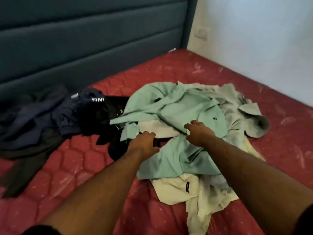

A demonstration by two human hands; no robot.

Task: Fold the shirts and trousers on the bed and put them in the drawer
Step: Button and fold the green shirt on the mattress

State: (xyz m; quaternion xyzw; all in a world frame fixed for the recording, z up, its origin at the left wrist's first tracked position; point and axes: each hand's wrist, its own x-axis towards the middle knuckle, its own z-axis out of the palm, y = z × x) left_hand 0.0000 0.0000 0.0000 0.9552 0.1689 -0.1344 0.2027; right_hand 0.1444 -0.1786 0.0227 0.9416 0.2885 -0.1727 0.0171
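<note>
At the far left of the red quilted mattress (71,160), its hexagon stitching showing, lies a rumpled heap of dark trousers (33,126), navy and black, blurred and cut off by the edge. My left hand (144,144) curls knuckles-up onto a black garment (116,150), fingertips hidden, so I cannot tell its grip. My right hand (198,134) presses half-spread on the crumpled mint-green shirt (176,107). Beneath it a cream shirt (177,189) pokes out; a grey-beige shirt (240,119) lies beyond.
</note>
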